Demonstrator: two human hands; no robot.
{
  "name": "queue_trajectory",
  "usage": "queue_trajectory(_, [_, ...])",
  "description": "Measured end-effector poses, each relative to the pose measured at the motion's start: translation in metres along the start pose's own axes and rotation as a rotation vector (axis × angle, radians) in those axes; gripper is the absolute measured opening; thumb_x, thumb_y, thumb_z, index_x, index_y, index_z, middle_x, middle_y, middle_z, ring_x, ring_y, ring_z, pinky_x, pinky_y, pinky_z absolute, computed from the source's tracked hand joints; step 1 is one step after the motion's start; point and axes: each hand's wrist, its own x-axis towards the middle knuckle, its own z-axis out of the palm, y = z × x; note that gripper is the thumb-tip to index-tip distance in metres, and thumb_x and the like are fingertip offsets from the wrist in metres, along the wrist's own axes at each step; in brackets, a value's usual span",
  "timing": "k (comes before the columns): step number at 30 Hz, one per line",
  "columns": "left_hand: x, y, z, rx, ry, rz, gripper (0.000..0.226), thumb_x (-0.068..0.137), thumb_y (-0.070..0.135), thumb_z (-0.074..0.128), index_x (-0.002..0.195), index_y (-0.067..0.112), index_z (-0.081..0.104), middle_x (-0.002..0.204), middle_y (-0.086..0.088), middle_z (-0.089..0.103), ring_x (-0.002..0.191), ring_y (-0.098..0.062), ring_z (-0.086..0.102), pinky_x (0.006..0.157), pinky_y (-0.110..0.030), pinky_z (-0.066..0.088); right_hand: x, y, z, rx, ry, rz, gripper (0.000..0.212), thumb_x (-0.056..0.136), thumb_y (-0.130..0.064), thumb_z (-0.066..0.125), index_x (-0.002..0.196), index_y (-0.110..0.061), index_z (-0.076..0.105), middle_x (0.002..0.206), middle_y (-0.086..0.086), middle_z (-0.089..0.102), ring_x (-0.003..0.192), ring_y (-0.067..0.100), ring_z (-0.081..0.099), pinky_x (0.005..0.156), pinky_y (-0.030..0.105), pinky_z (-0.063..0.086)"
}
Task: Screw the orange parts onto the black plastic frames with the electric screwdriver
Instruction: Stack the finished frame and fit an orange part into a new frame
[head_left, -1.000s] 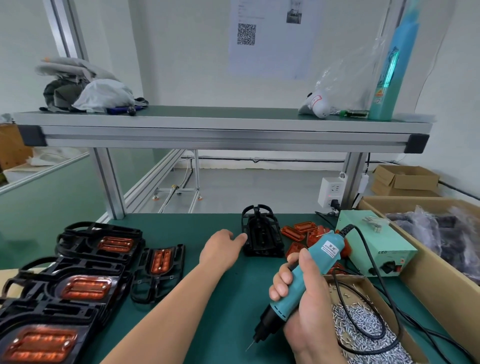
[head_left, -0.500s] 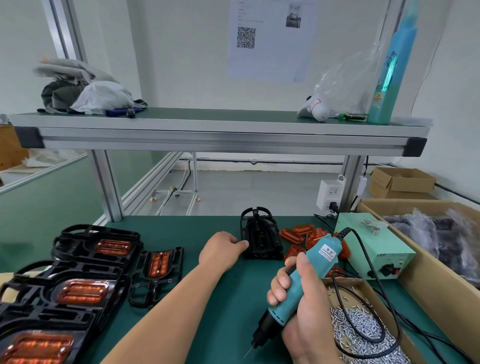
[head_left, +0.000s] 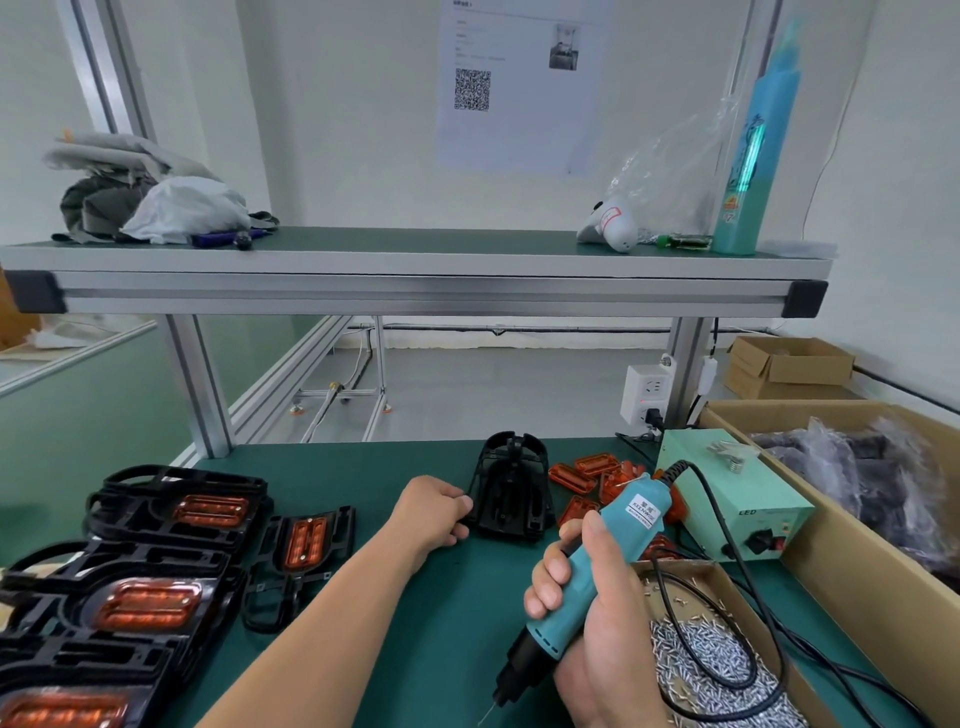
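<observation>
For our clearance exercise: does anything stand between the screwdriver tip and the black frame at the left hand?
Nothing visible: only bare mat lies between the screwdriver and the frame, whose edge the left hand grips.

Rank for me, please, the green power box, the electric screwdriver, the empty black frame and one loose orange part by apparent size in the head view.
1. green power box and electric screwdriver: alike, and the screwdriver is nearer the camera, so unranked.
2. empty black frame
3. loose orange part
</observation>
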Motion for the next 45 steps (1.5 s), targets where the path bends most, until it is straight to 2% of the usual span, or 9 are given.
queue_trajectory(5, [-0.015,0.004,-0.009,-0.147,-0.038,-0.011,0.019,0.102,0.008,0.064,0.121,0.007,0.063,0.099,-0.013,0.072,0.061,-0.012,0.069,0.056,-0.023,0.056,0.001,0.001,-0.001,0.014,-0.005,0.002,0.037,0.083,-0.043,0.071,0.089,-0.008,0.060,0.064,0.009,0.043,0.042,0.018,0.043,0.040,0.031,0.042])
queue_trajectory(19, [-0.145,-0.019,-0.036,-0.504,-0.279,-0.285,0.025,0.089,0.004,0.078,0.100,-0.004,0.057,0.076,-0.018,0.067,0.086,-0.039,0.078,0.056,-0.035,0.063,0.001,-0.003,-0.006,0.044,0.003,-0.040,0.028,0.095,-0.041,0.068,0.089,-0.014,0.061,0.067,0.003,0.045,0.049,0.015,0.043,0.044,0.029,0.042])
queue_trajectory(26, [-0.213,-0.026,-0.042,-0.624,-0.466,-0.410,0.035,0.088,0.006,0.080,0.109,-0.018,0.065,0.100,-0.038,0.071,0.091,-0.050,0.075,0.068,-0.042,0.063,0.005,-0.008,-0.008,0.056,0.015,-0.069,0.027,0.095,-0.040,0.069,0.086,-0.016,0.061,0.068,0.001,0.044,0.051,0.013,0.041,0.046,0.027,0.041])
queue_trajectory(30, [-0.237,-0.025,-0.042,-0.607,-0.524,-0.396,0.018,0.084,0.005,0.083,0.091,-0.011,0.079,0.097,-0.031,0.075,0.083,-0.036,0.078,0.070,-0.031,0.061,0.008,-0.015,-0.010,0.095,0.019,-0.079,0.026,0.096,-0.040,0.068,0.085,-0.017,0.061,0.068,0.000,0.044,0.051,0.012,0.041,0.046,0.025,0.042])
queue_trajectory(35, [-0.241,-0.026,-0.046,-0.282,-0.540,-0.286,0.037,0.076,0.036,0.087,0.096,0.006,0.081,0.086,-0.003,0.075,0.081,-0.014,0.071,0.079,-0.022,0.053,0.013,-0.020,-0.016,0.133,0.022,-0.103,0.027,0.101,-0.041,0.065,0.086,-0.019,0.062,0.069,-0.002,0.045,0.053,0.011,0.042,0.049,0.024,0.043])
queue_trajectory(38, [-0.234,-0.028,-0.051,0.097,-0.378,0.021,0.029,0.078,0.051,0.081,0.101,0.034,0.078,0.085,0.013,0.076,0.076,0.001,0.066,0.075,-0.016,0.051,0.017,-0.021,-0.019,0.150,0.047,-0.112,0.026,0.100,-0.041,0.066,0.085,-0.020,0.063,0.069,-0.003,0.045,0.054,0.010,0.042,0.049,0.023,0.043])
queue_trajectory(40, [-0.224,-0.025,-0.057,0.378,-0.227,0.302,0.041,0.077,0.064,0.074,0.116,0.050,0.067,0.108,0.026,0.068,0.096,0.009,0.061,0.087,-0.016,0.051,0.019,-0.023,-0.021,0.155,0.058,-0.110,0.027,0.099,-0.042,0.068,0.084,-0.021,0.063,0.069,-0.003,0.045,0.054,0.010,0.043,0.049,0.023,0.044])
queue_trajectory(43, [-0.200,-0.028,-0.065,0.810,-0.186,0.577,0.092,0.073,0.082,0.060,0.154,0.045,0.036,0.154,0.038,0.019,0.148,0.012,0.004,0.119,-0.019,0.018,0.019,-0.026,-0.020,0.161,0.078,-0.103,0.028,0.099,-0.043,0.068,0.084,-0.021,0.063,0.069,-0.004,0.045,0.053,0.010,0.043,0.049,0.022,0.043])
queue_trajectory(45, [-0.186,-0.027,-0.066,0.897,-0.267,0.522,0.116,0.070,0.090,0.056,0.164,0.040,0.012,0.165,0.031,-0.008,0.150,0.007,-0.026,0.124,-0.026,-0.005,0.016,-0.028,-0.017,0.169,0.102,-0.109,0.027,0.100,-0.043,0.067,0.083,-0.022,0.061,0.069,-0.004,0.044,0.052,0.009,0.042,0.049,0.022,0.043])
